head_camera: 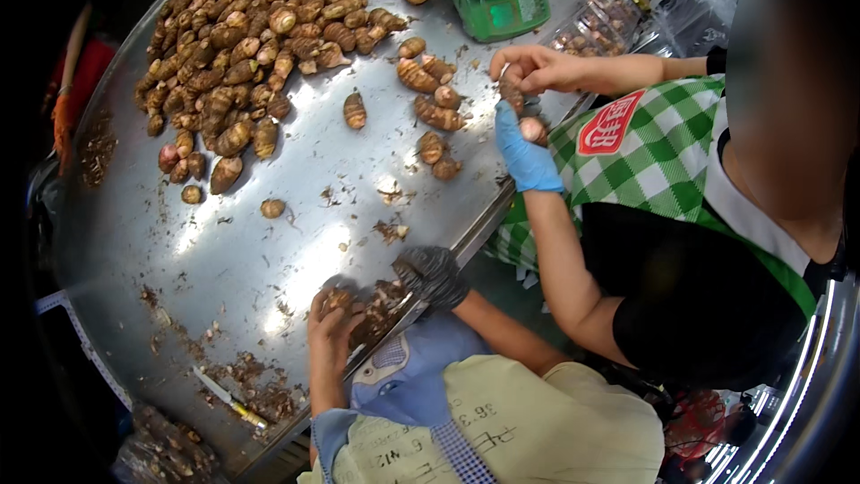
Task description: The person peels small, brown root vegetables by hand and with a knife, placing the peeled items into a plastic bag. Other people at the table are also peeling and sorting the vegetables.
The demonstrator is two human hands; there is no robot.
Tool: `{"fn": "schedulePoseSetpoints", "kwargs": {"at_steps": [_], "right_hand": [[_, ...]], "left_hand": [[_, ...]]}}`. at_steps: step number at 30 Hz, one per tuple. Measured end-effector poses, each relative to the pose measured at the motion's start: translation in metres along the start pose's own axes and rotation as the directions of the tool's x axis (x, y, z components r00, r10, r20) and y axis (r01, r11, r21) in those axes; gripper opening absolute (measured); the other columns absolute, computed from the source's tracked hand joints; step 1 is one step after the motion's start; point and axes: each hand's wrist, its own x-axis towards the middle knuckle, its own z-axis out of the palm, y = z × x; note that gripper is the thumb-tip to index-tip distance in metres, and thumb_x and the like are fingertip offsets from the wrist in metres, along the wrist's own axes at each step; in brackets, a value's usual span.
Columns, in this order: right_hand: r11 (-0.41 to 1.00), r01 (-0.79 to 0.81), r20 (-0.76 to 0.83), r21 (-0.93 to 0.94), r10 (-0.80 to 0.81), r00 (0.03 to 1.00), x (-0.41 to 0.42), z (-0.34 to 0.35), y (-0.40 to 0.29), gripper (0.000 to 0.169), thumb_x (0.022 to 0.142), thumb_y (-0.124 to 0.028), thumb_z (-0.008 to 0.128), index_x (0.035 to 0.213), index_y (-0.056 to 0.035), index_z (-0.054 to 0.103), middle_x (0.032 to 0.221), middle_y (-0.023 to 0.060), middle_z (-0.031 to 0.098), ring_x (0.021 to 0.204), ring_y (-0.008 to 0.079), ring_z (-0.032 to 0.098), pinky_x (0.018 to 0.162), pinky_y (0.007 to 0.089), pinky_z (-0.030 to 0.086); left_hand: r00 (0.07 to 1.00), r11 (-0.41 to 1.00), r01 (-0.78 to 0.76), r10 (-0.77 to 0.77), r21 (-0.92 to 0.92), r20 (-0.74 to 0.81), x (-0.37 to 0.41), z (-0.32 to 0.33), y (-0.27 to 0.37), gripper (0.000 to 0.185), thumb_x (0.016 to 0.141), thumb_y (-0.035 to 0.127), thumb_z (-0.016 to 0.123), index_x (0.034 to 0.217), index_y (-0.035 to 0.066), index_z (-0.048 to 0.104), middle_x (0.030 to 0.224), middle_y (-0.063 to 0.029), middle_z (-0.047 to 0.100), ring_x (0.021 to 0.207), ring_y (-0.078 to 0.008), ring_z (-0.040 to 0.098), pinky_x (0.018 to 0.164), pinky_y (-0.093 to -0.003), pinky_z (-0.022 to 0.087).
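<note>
Below the middle of the view, my bare left hand [331, 323] grips a brown taro corm [339, 299] just above the metal table [269, 269]. My right hand [433, 275] wears a black glove and is curled at the table's front edge, to the right of the left hand. Whether anything is inside its fingers is hidden. Between and below the two hands lies a heap of dark peelings [376, 316]. To the left, a knife [228, 396] with a yellow handle rests among more scraps [269, 383].
A large taro pile [248, 47] covers the far left. Loose taros [437, 111] lie near a co-worker's blue-gloved hand [524, 151] and bare hand [544, 70], which hold taro. Behind are a green scale [500, 7] and clear boxes [598, 20]. A plastic bag [161, 447] sits lower left.
</note>
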Motion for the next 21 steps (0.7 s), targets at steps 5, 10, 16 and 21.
{"fn": "schedulePoseSetpoints", "kwargs": {"at_steps": [5, 10, 16, 21], "right_hand": [[1.0, -0.006, -0.001, -0.031, 0.006, 1.0, 0.0005, -0.0017, -0.0026, 0.025, 0.069, -0.02, 0.062, 0.092, -0.0111, 0.064, 0.088, 0.0082, 0.06, 0.072, 0.0248, 0.06, 0.057, 0.0371, 0.049], [0.996, -0.086, 0.03, 0.029, 0.085, 0.996, 0.0038, -0.0063, -0.0069, 0.028, 0.07, -0.024, 0.063, 0.095, -0.0111, 0.063, 0.089, 0.0071, 0.06, 0.074, 0.025, 0.06, 0.059, 0.0363, 0.049], [0.99, -0.136, 0.067, 0.033, 0.134, 0.989, 0.0041, -0.0079, -0.0084, 0.021, 0.075, -0.023, 0.062, 0.092, -0.0101, 0.063, 0.086, 0.0069, 0.06, 0.071, 0.0245, 0.059, 0.06, 0.0368, 0.049], [0.951, -0.289, 0.09, 0.108, 0.28, 0.956, 0.0049, -0.0049, -0.0082, 0.015, 0.079, -0.023, 0.06, 0.086, -0.0098, 0.062, 0.077, 0.0091, 0.059, 0.067, 0.0279, 0.058, 0.059, 0.0397, 0.046]], "left_hand": [[1.0, 1.0, -0.02, 0.02, -0.004, 0.005, 0.0012, -0.0007, 0.0001, 0.048, 0.077, 0.002, 0.053, 0.123, 0.002, 0.039, 0.112, -0.0176, 0.053, 0.092, -0.0291, 0.059, 0.075, -0.036, 0.053], [1.0, 0.999, -0.023, 0.023, -0.023, -0.005, 0.0006, 0.0022, -0.0006, 0.045, 0.077, -0.001, 0.052, 0.121, 0.003, 0.043, 0.107, -0.0156, 0.056, 0.088, -0.0268, 0.062, 0.074, -0.0348, 0.055], [1.0, 1.0, -0.003, 0.003, 0.004, -0.016, -0.0026, 0.006, -0.0019, 0.044, 0.078, -0.004, 0.047, 0.121, 0.002, 0.043, 0.109, -0.015, 0.055, 0.09, -0.0265, 0.06, 0.075, -0.0356, 0.054], [1.0, 1.0, -0.001, 0.001, 0.02, 0.001, -0.0041, 0.0089, -0.0023, 0.044, 0.079, -0.004, 0.045, 0.121, 0.003, 0.044, 0.108, -0.0148, 0.055, 0.09, -0.0262, 0.06, 0.076, -0.0362, 0.054]]}}
